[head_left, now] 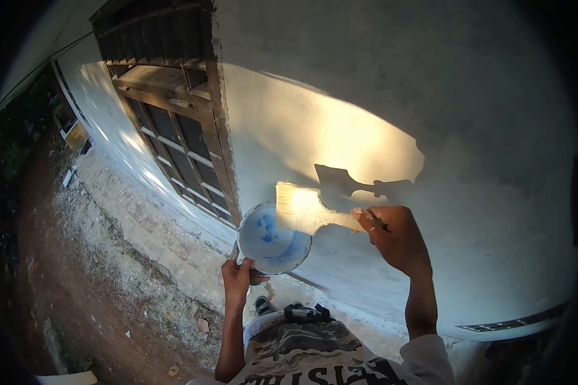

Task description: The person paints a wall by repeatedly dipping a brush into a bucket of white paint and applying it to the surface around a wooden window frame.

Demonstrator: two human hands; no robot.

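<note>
A wide paintbrush [300, 209], its bristles and handle coated pale, is held by its handle in my right hand [397, 236]. The bristles point left and overlap the right rim of a round paint bucket [258, 247] in this view. White paint with blue streaks coats the inside of the bucket. My left hand [238, 274] grips the bucket at its near left rim, thumb over the edge. Behind the brush, its shadow falls on a whitish wall [366, 135], partly in bright sunlight.
A wooden window [183, 141] with dark panes and pale bars is set in the wall to the left. Below runs a rough paved ledge [154, 237], with brown dirt ground [51, 237] beyond it. A low vent strip [514, 319] sits at the lower right.
</note>
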